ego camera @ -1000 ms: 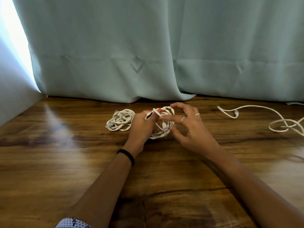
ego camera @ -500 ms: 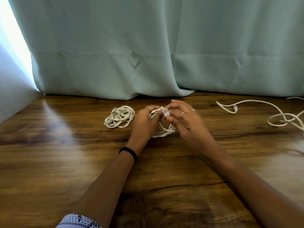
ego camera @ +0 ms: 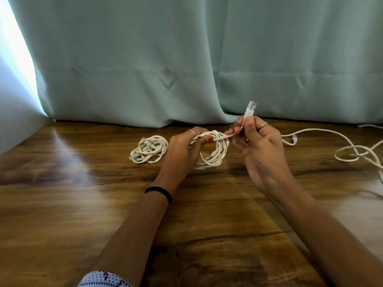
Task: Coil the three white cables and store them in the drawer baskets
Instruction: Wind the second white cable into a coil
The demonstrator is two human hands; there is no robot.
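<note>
My left hand grips the top of a coiled white cable that hangs just above the wooden floor. My right hand pinches that cable's free end, and its clear plug points up above my fingers. A finished white coil lies on the floor to the left of my left hand. A third white cable lies loose and uncoiled at the right. No drawer or basket is in view.
A pale green curtain hangs along the back and touches the floor. A light wall borders the left side. Wooden floor stretches in front of and between the cables.
My right hand has pulled the cable's plug end up and to the right, out from the coil. My left hand keeps its grip on the coil.
</note>
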